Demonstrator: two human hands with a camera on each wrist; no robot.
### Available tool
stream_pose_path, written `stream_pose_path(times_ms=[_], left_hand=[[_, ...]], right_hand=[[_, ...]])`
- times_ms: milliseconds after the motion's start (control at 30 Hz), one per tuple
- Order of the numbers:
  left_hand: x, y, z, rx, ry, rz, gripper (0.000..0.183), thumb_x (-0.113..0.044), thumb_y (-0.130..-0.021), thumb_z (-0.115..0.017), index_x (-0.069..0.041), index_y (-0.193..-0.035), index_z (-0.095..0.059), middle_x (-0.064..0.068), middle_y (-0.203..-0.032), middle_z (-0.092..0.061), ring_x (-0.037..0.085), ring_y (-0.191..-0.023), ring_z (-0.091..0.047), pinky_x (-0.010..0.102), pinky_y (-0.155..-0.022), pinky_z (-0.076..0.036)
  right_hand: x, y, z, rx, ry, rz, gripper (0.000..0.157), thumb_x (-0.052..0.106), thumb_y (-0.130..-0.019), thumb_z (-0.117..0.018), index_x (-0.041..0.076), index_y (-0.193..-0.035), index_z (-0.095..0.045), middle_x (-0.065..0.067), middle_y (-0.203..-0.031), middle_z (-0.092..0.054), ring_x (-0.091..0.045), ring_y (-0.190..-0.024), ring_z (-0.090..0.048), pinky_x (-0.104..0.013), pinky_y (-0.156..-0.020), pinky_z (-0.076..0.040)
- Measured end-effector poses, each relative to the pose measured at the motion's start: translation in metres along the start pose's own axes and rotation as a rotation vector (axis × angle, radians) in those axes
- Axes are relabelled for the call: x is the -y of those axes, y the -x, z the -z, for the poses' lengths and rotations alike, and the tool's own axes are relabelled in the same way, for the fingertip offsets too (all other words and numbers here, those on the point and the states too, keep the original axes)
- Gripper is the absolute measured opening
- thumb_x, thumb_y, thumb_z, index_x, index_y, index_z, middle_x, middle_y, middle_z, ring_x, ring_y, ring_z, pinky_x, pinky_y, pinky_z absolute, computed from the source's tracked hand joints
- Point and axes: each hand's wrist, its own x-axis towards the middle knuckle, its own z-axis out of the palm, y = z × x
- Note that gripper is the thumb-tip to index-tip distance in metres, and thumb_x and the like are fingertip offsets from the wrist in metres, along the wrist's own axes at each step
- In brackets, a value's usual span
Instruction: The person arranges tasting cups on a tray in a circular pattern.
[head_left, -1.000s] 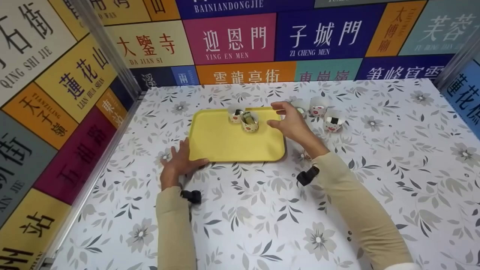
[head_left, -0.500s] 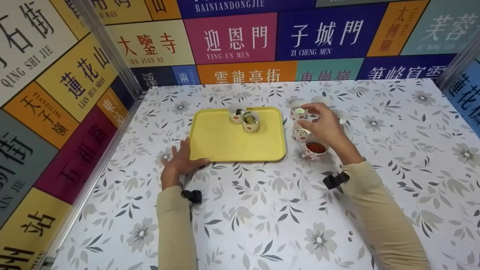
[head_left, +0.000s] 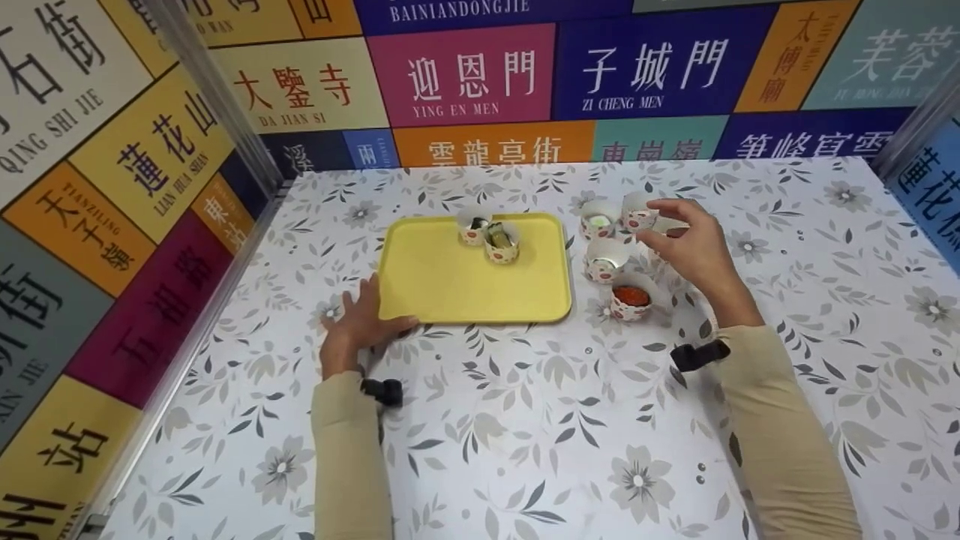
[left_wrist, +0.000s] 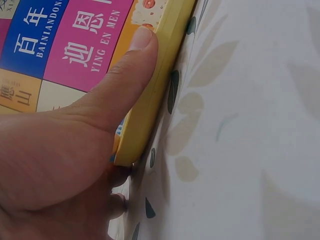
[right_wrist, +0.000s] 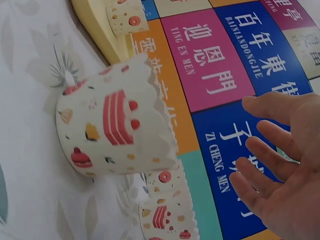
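Note:
My left hand (head_left: pixel 360 322) rests against the near left corner of a yellow tray (head_left: pixel 435 292), fingers along its side. In the left wrist view its thumb lies on the tray's rim. Nothing is in my right hand (head_left: pixel 697 247), which is above the paper cups right of the tray, thumb and fingers apart. Below and left of it stand a cup with orange-red food (head_left: pixel 631 298), a cup with pale green and white contents (head_left: pixel 598 223), and a white-lined cup (head_left: pixel 604 264). Another cup (head_left: pixel 638 214) is by the fingertips. The hand partly hides one more cup.
Two printed paper cups stand on the tray: one with green food (head_left: pixel 501 246), the other with dark and white food (head_left: pixel 472 229). A floral cloth (head_left: pixel 510 427) covers the table. Sign-printed panels (head_left: pixel 465 75) rise behind and at the left.
My right hand has moved right, from the tray's right edge across to the far-right cups, uncovering the nearer cups. My left hand and the tray stay where they were.

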Motion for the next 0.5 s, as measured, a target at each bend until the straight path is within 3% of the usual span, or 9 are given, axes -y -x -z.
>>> stream_pose_path(times_ms=[133, 267, 500], left_hand=[[0.000, 0.000, 0.000, -0.006, -0.002, 0.002, 0.115, -0.066, -0.087, -0.062, -0.015, -0.162, 0.011, 0.017, -0.169, 0.010, 0.046, -0.153, 0.014, 0.078, -0.113, 0.010], [0.000, 0.001, -0.001, -0.008, -0.001, 0.002, 0.115, -0.066, -0.087, -0.062, -0.015, -0.162, 0.010, 0.017, -0.169, 0.009, 0.046, -0.153, 0.014, 0.078, -0.113, 0.010], [0.001, 0.001, 0.000, -0.007, 0.006, -0.003, 0.116, -0.066, -0.087, -0.062, -0.015, -0.161, 0.011, 0.016, -0.169, 0.010, 0.045, -0.154, 0.014, 0.078, -0.114, 0.009]], right_hand=[[-0.007, -0.003, 0.008, -0.029, -0.003, -0.021, 0.062, 0.041, -0.091, -0.072, 0.019, -0.146, -0.052, -0.012, -0.157, -0.041, -0.038, -0.138, -0.043, -0.047, -0.106, -0.048], [-0.018, -0.008, 0.012, -0.059, -0.006, -0.011, 0.065, 0.039, -0.091, -0.073, 0.016, -0.146, -0.050, -0.011, -0.159, -0.038, -0.039, -0.144, -0.037, -0.053, -0.114, -0.038], [-0.034, -0.018, 0.014, -0.062, -0.021, -0.044, 0.066, 0.032, -0.092, -0.072, 0.014, -0.150, -0.046, -0.010, -0.162, -0.033, -0.034, -0.151, -0.028, -0.053, -0.119, -0.032]])
